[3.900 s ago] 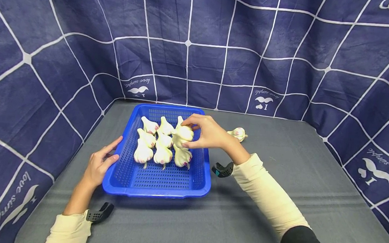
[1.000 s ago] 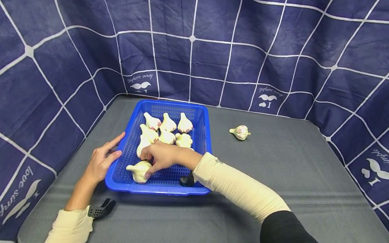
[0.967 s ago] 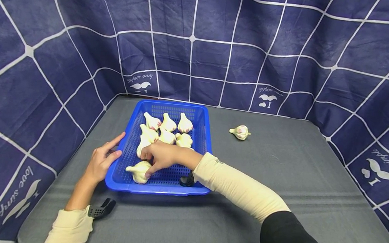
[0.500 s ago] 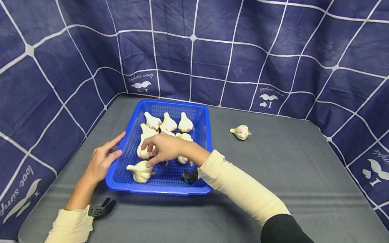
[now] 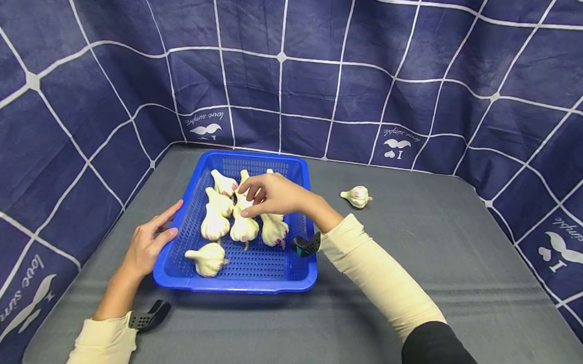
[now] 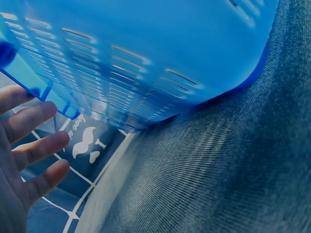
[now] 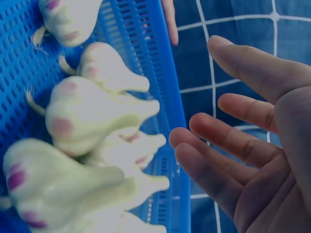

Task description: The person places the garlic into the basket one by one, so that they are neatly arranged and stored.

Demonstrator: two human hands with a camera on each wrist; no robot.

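Observation:
Several white garlic bulbs with pink marks lie in a blue perforated basket (image 5: 232,285), mostly in rows towards its back. One garlic bulb (image 5: 209,259) sits apart in the front left corner, its stem pointing left. Over the rows hovers my right hand (image 5: 280,195), hiding some of the bulbs; the right wrist view shows its loosely spread fingers (image 7: 238,145) holding nothing. My left hand (image 5: 148,244) touches the basket's left rim, and its fingers (image 6: 43,145) look extended beside the basket wall in the left wrist view.
A single garlic bulb (image 5: 358,196) lies on the grey cloth surface (image 5: 421,245) to the right of the basket. A blue curtain (image 5: 310,91) with white grid lines hangs behind and along both sides.
My right hand placed a garlic bulb in the basket's front left corner, let go, then rose and moved back and right. The left hand stays at the rim.

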